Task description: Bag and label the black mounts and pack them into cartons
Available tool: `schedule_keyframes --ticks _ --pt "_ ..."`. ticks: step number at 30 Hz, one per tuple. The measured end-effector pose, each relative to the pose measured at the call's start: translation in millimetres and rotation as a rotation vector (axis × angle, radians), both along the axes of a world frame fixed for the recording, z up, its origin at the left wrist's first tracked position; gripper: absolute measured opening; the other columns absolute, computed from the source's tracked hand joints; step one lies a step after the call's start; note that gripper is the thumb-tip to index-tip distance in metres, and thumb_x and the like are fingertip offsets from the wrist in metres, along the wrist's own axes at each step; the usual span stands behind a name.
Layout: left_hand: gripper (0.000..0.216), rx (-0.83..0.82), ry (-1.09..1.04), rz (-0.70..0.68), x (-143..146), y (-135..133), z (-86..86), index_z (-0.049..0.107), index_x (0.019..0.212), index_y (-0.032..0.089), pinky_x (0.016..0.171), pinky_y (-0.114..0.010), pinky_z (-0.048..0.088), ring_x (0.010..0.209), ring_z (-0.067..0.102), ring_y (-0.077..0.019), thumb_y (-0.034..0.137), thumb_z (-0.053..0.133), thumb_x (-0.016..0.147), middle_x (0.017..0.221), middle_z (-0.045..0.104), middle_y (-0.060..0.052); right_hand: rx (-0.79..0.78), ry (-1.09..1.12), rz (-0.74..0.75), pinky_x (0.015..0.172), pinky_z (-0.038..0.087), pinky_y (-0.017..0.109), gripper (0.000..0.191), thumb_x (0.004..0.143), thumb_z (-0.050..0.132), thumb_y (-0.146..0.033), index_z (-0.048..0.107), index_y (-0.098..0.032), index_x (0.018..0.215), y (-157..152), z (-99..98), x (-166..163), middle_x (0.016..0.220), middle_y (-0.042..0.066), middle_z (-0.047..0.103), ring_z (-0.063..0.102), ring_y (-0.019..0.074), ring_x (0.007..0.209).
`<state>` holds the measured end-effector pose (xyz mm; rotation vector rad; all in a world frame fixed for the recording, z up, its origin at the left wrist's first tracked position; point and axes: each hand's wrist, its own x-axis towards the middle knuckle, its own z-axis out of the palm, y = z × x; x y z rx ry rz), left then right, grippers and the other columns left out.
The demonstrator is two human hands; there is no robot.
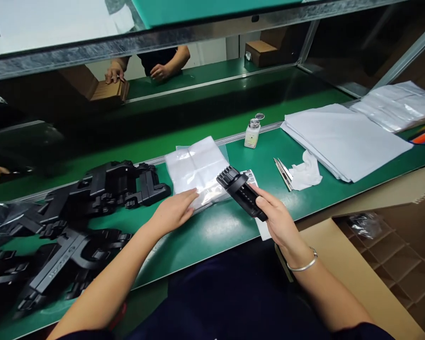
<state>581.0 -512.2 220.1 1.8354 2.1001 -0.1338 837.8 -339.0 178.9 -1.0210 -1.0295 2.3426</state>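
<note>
In my right hand (278, 215) is a black plastic part (246, 196), tilted, with a row of ribs at its upper-left end and a slotted body. My fingers are closed round its lower end. My left hand (175, 210) lies with fingers stretched over the near-left edge of a stack of clear plastic bags (198, 165); it grips nothing that I can see. A white printed sheet (264, 229) is partly hidden behind the black part and my right hand. To the left, several black plastic assemblies (106, 186) are piled on the green bench.
A white pump bottle (252, 133) with its lid up stands near the bench's back rail. Tweezers (284, 172) lie beside a crumpled tissue (307, 172). White sheets (343, 141) are stacked at right. Below sits a divided cardboard box (393, 255). A co-worker's hands (115, 71) show across the bench.
</note>
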Motion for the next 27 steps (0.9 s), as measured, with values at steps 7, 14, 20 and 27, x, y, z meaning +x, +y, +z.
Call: schedule_keyframes --ticks 7,14,20,27 --pt "0.038 0.061 0.155 -0.069 -1.0 -6.2 -1.9 0.07 0.107 0.018 0.072 -0.037 0.057 0.096 0.071 -0.0276 0.017 0.034 0.095 0.106 0.074 -0.015 -0.178 -0.014 0.029 0.055 0.053 0.026 0.049 0.081 0.069 -0.049 0.069 -0.025 0.124 2.6 1.5 5.1 0.132 0.007 0.064 0.065 0.02 0.089" --pt "0.033 -0.031 0.136 0.134 2.9 7.4 7.8 0.067 0.087 0.02 0.064 -0.031 0.05 0.084 0.069 -0.0242 0.033 0.038 0.096 0.089 0.073 -0.01 -0.179 0.016 0.048 0.057 0.052 0.027 0.049 0.082 0.068 -0.049 0.068 -0.025 0.125 2.4 1.2 7.3 0.126 0.008 0.067 0.064 0.0192 0.086" --pt "0.032 -0.228 -0.074 0.383 -8.2 28.6 28.0 0.07 0.086 0.021 0.065 -0.03 0.048 0.076 0.067 -0.0227 0.038 0.043 0.086 0.085 0.075 -0.005 -0.184 0.031 0.04 0.057 0.052 0.026 0.048 0.082 0.069 -0.049 0.069 -0.025 0.123 1.4 -0.7 9.1 0.123 0.007 0.068 0.064 0.018 0.083" --pt "0.024 -0.173 -0.241 0.583 -0.5 32.6 36.6 0.066 0.072 0.02 0.062 -0.028 0.044 0.068 0.064 -0.0199 0.037 0.051 0.08 0.073 0.07 -0.003 -0.261 0.048 0.0 0.059 0.055 0.028 0.05 0.078 0.072 -0.049 0.069 -0.024 0.122 0.8 -5.4 12.6 0.117 0.008 0.071 0.066 0.019 0.084"
